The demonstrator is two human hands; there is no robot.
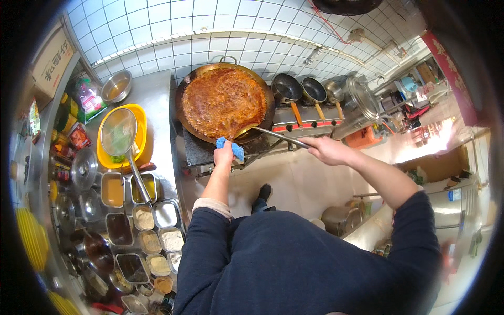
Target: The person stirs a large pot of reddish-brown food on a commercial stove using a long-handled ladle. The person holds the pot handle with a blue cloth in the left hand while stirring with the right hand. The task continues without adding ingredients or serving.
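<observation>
A large metal wok (267, 90) sits on the stove, filled with a bubbling reddish-brown sauce (224, 102). My left hand (223, 154) grips a blue cloth (236, 150) at the wok's near edge; what lies under the cloth is hidden. My right hand (325, 150) is closed around the long metal handle (281, 137) of a cooking tool. The head of that tool rests at the near right part of the wok, partly in the sauce, so its exact shape is unclear.
Left of the wok, a round strainer (119, 132) lies across a yellow basin (143, 136) on the steel counter (159, 102). Several seasoning containers (165, 214) stand nearer me. Small pans (287, 87) with wooden handles sit right of the wok, beside a tall lidded metal pot (362, 98).
</observation>
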